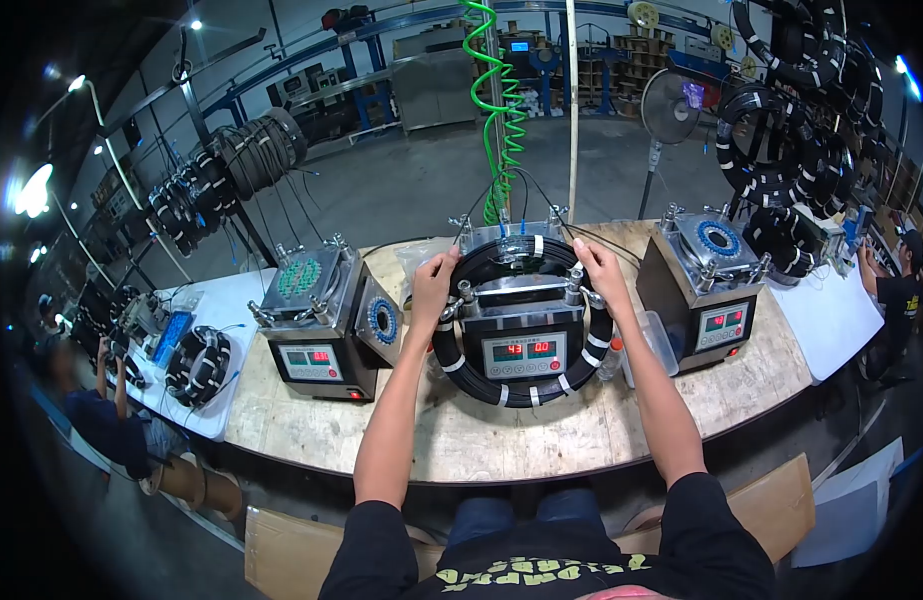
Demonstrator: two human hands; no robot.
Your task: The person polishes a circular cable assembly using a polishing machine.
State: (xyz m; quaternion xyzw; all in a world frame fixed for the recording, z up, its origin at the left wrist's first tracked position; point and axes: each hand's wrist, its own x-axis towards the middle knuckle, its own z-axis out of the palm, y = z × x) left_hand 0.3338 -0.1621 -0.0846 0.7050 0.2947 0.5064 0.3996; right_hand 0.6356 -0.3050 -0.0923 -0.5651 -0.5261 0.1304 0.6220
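Best done with an even, two-sided hold on the black cable coil, in view as a ring before the middle machine, with the lit display panel framed inside. Left hand at the upper left of the ring, right hand at the upper right, the fingers of each curled in and apparently pinching the cable bundle; impossible to tell exactly how many strands. Grip whole turns rather than one, so as not to pull a loop free of the white ties. Match any lift on both sides to avoid a twist, with the weight shared evenly. Mind the metal clamps beside the ring: close enough to snag a turn or catch skin. Leave slack in the thin leads arching above, and put no sideways strain on the blue connectors near the top of the coil in view. Hard to tell from this angle whether resting on the counter or hanging from the hands, so treat as fully loaded. Steer clear of the small bottle and the clear tray just to the right.
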